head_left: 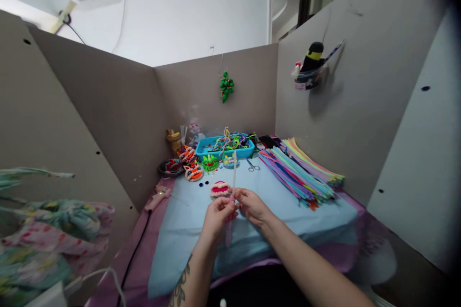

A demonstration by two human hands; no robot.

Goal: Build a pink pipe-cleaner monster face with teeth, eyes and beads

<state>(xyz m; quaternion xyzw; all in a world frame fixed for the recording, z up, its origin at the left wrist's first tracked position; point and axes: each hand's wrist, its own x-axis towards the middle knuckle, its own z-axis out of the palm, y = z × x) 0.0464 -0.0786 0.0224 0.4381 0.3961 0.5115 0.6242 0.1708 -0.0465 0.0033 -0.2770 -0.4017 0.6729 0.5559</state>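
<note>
Both hands meet over the light blue mat, pinching a pale pink pipe cleaner that stands nearly upright between them. My left hand grips it lower down, with the stem's end hanging below at the wrist. My right hand pinches it just beside the left fingers. Right behind the hands lies a pink fuzzy mouth figure with white teeth.
A fan of coloured pipe cleaners lies at the right. A blue tray of scraps, small scissors, several fuzzy figures and a glue gun sit behind and left. Grey partition walls enclose the desk.
</note>
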